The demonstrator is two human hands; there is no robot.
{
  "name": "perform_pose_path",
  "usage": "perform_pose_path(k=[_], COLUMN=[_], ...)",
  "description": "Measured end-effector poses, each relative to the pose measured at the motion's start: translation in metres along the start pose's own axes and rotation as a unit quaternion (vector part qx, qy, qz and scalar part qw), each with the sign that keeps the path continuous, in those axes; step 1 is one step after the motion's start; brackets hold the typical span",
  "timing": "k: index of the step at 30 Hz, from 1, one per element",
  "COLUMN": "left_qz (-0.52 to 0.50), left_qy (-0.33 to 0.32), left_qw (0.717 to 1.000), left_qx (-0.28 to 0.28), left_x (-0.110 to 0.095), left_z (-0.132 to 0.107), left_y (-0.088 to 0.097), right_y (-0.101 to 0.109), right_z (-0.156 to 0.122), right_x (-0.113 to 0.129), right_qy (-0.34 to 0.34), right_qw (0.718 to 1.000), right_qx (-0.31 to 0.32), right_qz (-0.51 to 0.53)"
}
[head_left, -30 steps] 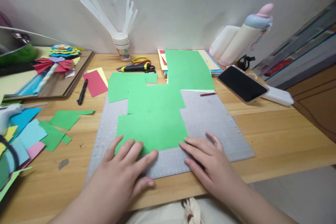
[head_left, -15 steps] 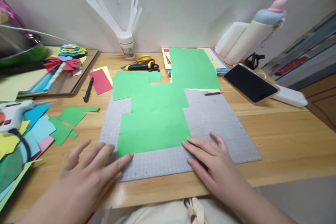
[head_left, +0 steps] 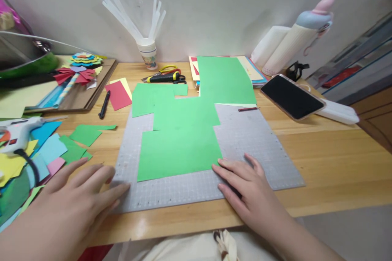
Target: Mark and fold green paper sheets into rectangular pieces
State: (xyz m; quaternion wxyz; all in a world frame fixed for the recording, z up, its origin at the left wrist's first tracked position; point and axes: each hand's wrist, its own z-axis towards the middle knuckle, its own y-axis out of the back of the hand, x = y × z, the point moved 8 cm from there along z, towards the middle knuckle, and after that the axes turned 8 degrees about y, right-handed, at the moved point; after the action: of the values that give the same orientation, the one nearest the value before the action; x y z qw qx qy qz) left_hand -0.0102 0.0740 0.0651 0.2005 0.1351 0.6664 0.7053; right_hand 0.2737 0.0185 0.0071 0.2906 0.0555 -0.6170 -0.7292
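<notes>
Nearest me on the grey cutting mat (head_left: 257,151) lies a green paper sheet (head_left: 180,153). Behind it, a second green sheet (head_left: 186,112) meets or overlaps its far edge. My right hand (head_left: 245,185) rests on the mat with fingers spread, its fingertips touching the near sheet's lower right corner. My left hand (head_left: 82,204) holds nothing; its fingers are apart over the mat's lower left corner, away from the sheet. Another green piece (head_left: 142,98) sits at the mat's far left.
Paper scraps (head_left: 50,149) and a glue gun (head_left: 20,134) crowd the left. A black pen (head_left: 104,105), scissors and a cutter (head_left: 162,77), and a paper cup (head_left: 149,57) of white strips stand behind. A phone (head_left: 292,96) and bottle (head_left: 294,40) are right.
My left hand has moved off the near sheet's lower left corner, left and slightly down. My right hand and the green sheets have stayed in place.
</notes>
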Motion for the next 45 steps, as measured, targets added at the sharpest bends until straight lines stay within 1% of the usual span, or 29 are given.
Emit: perform_pose_path(k=[2,3,5,8,10,13,15,17,18,19,21,22,23,24,26,27,28,30,32,33,34,36,37,39,41,42,43,44,45], left_qz=[0.011,0.000,-0.029,-0.043,-0.057,-0.100,-0.135,-0.245,-0.334,-0.436,-0.622,-0.687,-0.738,-0.777,-0.823,-0.835,-0.844,-0.853,-0.856,-0.854,-0.850,-0.828,-0.823,-0.830,-0.821,-0.784,-0.730,-0.661,-0.575], left_qy=[-0.055,-0.034,-0.007,0.037,0.036,-0.001,-0.010,0.042,0.088,0.139,0.217,0.230,0.232,0.230,0.238,0.245,0.249,0.247,0.244,0.252,0.267,0.335,0.340,0.295,0.301,0.319,0.326,0.313,0.277], left_qw=[0.998,0.999,0.999,0.994,0.991,0.984,0.975,0.953,0.927,0.882,0.752,0.689,0.634,0.585,0.517,0.492,0.476,0.456,0.448,0.446,0.443,0.446,0.450,0.470,0.482,0.531,0.600,0.682,0.769], left_qx=[0.029,0.018,0.027,0.089,0.117,0.150,0.174,0.172,0.150,0.111,0.024,-0.006,-0.017,-0.009,-0.004,0.008,0.020,0.054,0.086,0.094,0.096,0.063,0.066,0.055,0.052,0.054,0.031,-0.002,-0.032], left_x=[-0.020,-0.025,-0.037,-0.047,-0.053,-0.063,-0.069,-0.068,-0.065,-0.061,-0.056,-0.059,-0.065,-0.075,-0.092,-0.100,-0.108,-0.118,-0.116,-0.109,-0.097,-0.059,-0.043,-0.016,0.003,0.009,0.015,0.017,0.013], left_z=[0.017,0.029,0.051,0.076,0.086,0.095,0.098,0.102,0.104,0.105,0.100,0.096,0.092,0.088,0.079,0.074,0.069,0.059,0.047,0.039,0.031,0.011,0.005,0.000,-0.006,-0.010,-0.013,-0.014,-0.014], left_y=[-0.010,-0.013,-0.025,-0.048,-0.055,-0.049,-0.040,-0.027,-0.020,-0.013,-0.007,-0.008,-0.011,-0.017,-0.029,-0.036,-0.042,-0.050,-0.057,-0.062,-0.068,-0.087,-0.096,-0.103,-0.109,-0.108,-0.100,-0.085,-0.066], right_y=[0.000,0.000,0.000,0.001,0.003,0.011,0.023,0.039,0.046,0.052,0.055,0.054,0.052,0.051,0.050,0.051,0.053,0.057,0.059,0.058,0.057,0.050,0.043,0.029,0.017,0.011,0.006,0.002,0.000], right_z=[0.000,0.000,0.000,-0.001,-0.002,-0.008,-0.017,-0.029,-0.034,-0.037,-0.033,-0.027,-0.020,-0.012,0.002,0.009,0.014,0.022,0.023,0.021,0.018,0.009,0.004,-0.005,-0.014,-0.017,-0.020,-0.022,-0.024], right_x=[0.001,0.001,0.002,0.000,-0.004,-0.013,-0.019,-0.019,-0.016,-0.010,0.008,0.018,0.028,0.037,0.051,0.055,0.056,0.053,0.045,0.040,0.035,0.025,0.020,0.010,0.003,0.001,-0.001,-0.002,-0.004], right_qy=[0.000,0.001,0.001,-0.007,-0.025,-0.066,-0.100,-0.123,-0.122,-0.112,-0.063,-0.032,-0.002,0.026,0.071,0.087,0.099,0.115,0.131,0.145,0.164,0.204,0.218,0.229,0.226,0.220,0.211,0.198,0.186], right_qw=[1.000,1.000,1.000,1.000,0.999,0.993,0.981,0.959,0.948,0.942,0.947,0.953,0.958,0.960,0.957,0.954,0.952,0.953,0.958,0.959,0.961,0.963,0.965,0.970,0.973,0.973,0.974,0.974,0.974], right_qx=[-0.002,-0.003,-0.004,-0.012,-0.030,-0.084,-0.157,-0.250,-0.290,-0.315,-0.316,-0.301,-0.284,-0.271,-0.260,-0.260,-0.259,-0.249,-0.229,-0.218,-0.204,-0.162,-0.127,-0.051,0.019,0.052,0.082,0.108,0.128], right_qz=[0.003,0.004,0.007,0.014,0.022,0.046,0.058,0.051,0.039,0.024,-0.008,-0.025,-0.046,-0.068,-0.110,-0.124,-0.131,-0.128,-0.114,-0.104,-0.093,-0.075,-0.068,-0.062,-0.048,-0.036,-0.021,-0.005,0.010])
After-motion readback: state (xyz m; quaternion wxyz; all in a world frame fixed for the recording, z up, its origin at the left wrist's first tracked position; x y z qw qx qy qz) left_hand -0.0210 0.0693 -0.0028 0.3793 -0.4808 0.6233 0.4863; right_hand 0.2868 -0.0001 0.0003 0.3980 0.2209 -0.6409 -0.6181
